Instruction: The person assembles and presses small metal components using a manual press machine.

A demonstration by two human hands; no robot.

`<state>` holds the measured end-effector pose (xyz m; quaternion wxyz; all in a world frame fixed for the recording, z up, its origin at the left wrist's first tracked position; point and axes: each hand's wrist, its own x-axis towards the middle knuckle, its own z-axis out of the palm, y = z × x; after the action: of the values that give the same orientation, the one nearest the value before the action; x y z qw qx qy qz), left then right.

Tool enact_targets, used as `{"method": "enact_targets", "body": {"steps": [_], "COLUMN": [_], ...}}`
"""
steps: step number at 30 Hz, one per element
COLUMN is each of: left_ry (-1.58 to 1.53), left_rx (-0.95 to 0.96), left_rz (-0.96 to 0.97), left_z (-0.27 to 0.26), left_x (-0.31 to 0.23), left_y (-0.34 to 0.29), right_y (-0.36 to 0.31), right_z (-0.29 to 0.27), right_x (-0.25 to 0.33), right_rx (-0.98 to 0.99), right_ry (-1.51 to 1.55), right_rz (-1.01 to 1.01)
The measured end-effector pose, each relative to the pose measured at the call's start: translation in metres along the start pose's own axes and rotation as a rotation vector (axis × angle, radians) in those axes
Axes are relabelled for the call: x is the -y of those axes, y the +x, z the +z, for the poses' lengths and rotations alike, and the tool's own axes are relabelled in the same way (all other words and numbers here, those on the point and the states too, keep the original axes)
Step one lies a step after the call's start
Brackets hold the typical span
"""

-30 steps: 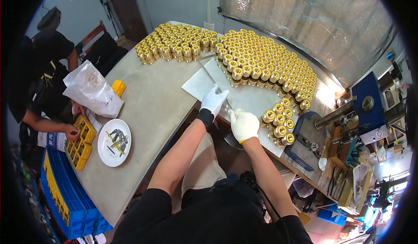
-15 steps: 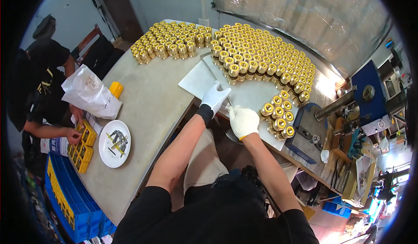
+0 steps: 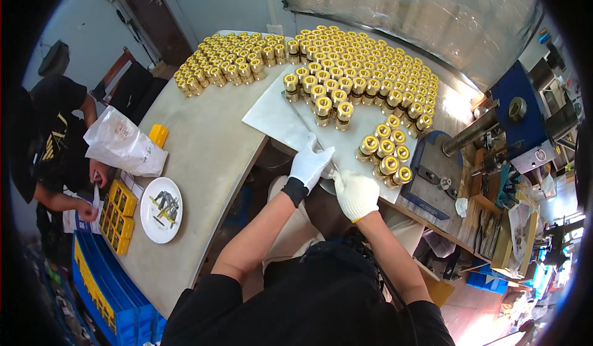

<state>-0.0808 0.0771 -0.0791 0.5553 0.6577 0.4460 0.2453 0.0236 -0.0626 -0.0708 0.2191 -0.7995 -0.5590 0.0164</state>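
Both my hands wear white gloves and meet at the front edge of a white board (image 3: 264,116). My left hand (image 3: 311,165) is closed round a long thin metal bar (image 3: 301,119), which slants away across the board. My right hand (image 3: 355,195) is closed at the near end of the bar; its fingertips are partly hidden. Several brass fittings (image 3: 322,110) stand upright just right of the bar, loosely spaced in front of a dense block of brass fittings (image 3: 370,56). A smaller cluster of fittings (image 3: 386,148) stands on the board's right side.
More brass fittings (image 3: 228,62) stand on the grey table (image 3: 204,136). Left are a white plate (image 3: 147,216) of small metal parts, a white bag (image 3: 133,145), yellow trays (image 3: 118,222) and blue crates (image 3: 114,284). A co-worker (image 3: 52,130) handles something there. A blue press (image 3: 525,114) stands right.
Several fittings at the left front of the block have come nearer me and spread apart. My hands and the bar have shifted slightly toward me. The co-worker's hands have moved off the yellow trays.
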Motion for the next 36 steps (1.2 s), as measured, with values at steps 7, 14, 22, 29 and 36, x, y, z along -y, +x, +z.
{"method": "enact_targets", "body": {"steps": [7,14,22,29,36], "left_ry": [-0.15,-0.408,-0.472,-0.372,-0.448], "left_rx": [0.016,0.153,0.289,0.343,0.245], "left_rz": [0.035,-0.128,-0.145,-0.126,-0.131], "left_z": [0.044,0.075,0.105,0.103,0.088], "left_x": [0.028,-0.008,-0.011,0.002,0.016], "left_y": [-0.03,-0.082,-0.099,-0.097,-0.098], "right_y": [-0.039,-0.079,-0.108,-0.118,-0.112], "right_z": [-0.019,-0.039,-0.059,-0.05,-0.047], "right_x": [-0.019,-0.049,-0.069,-0.072,-0.048], "right_rx": [-0.028,-0.044,-0.023,0.005,-0.03], "right_ry": [0.008,0.054,0.008,-0.06,0.089], "right_rz": [0.037,0.045,0.137,0.162,0.057]}}
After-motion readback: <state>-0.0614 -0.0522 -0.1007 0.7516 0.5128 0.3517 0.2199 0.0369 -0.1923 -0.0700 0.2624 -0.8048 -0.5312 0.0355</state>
